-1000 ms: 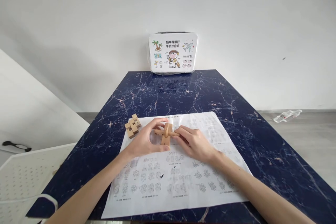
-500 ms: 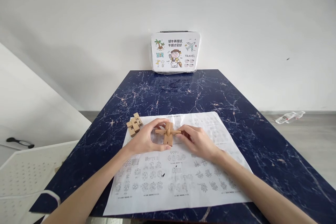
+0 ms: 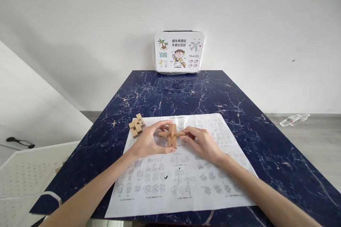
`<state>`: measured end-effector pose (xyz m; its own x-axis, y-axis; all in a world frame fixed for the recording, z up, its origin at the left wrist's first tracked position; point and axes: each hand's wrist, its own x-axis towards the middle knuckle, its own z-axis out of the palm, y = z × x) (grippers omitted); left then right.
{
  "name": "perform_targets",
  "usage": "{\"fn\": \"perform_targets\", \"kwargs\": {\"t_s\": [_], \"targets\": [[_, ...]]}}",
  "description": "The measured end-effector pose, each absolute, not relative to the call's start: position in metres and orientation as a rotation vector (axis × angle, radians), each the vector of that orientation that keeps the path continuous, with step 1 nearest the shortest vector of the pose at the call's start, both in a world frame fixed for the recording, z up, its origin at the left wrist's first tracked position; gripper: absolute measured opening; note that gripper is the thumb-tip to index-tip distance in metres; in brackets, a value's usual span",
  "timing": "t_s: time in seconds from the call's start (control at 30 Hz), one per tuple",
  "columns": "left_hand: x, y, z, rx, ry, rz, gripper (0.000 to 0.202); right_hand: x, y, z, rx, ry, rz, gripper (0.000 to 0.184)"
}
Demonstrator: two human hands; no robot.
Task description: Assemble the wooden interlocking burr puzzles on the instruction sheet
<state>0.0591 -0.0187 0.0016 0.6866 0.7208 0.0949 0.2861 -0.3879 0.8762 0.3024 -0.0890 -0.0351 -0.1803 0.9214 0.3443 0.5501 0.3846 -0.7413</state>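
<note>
Between my hands is a small wooden interlocking puzzle [image 3: 172, 141], made of a flat upright block crossed by a thin bar. My left hand [image 3: 146, 141] grips the block at its far and near ends, thumb nearest me and fingers at the back. The fingertips of my right hand [image 3: 201, 142] pinch the right end of the crossing bar. Under both hands lies a white instruction sheet [image 3: 151, 205] printed with rows of puzzle diagrams. Left of my left hand, a second wooden block puzzle [image 3: 136, 126] rests on the sheet's far left corner.
The dark blue marbled table [image 3: 176, 95] reaches to the wall. At its far edge stands a white cartoon-printed case [image 3: 179, 52] in clear wrapping. A perforated white surface with a cable [image 3: 50, 194] is at left. Clear plastic [image 3: 293, 120] lies on the floor at right.
The view has shifted very slightly. Both hands keep their hold on the wooden puzzle, and its crossing bar looks a little more level.
</note>
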Motion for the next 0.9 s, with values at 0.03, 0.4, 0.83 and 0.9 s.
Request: {"fn": "perform_targets", "kwargs": {"t_s": [0.03, 0.4, 0.83, 0.9], "targets": [[0.0590, -0.0185, 0.0019, 1.974, 0.783, 0.578, 0.079, 0.3023, -0.0892, -0.0343, -1.278, -1.852, 0.606, 0.025], [0.0626, -0.0226, 0.0022, 2.056, 0.773, 0.636, 0.074, 0.3090, -0.0869, -0.0276, -1.327, -1.918, 0.662, 0.024], [0.0629, -0.0237, -0.0041, 2.038, 0.699, 0.687, 0.078, 0.3070, -0.0906, -0.0339, -1.287, -1.922, 0.654, 0.025], [0.0631, -0.0241, -0.0032, 2.025, 0.707, 0.682, 0.079, 0.3063, -0.0908, -0.0336, -1.280, -1.913, 0.690, 0.026]]}}
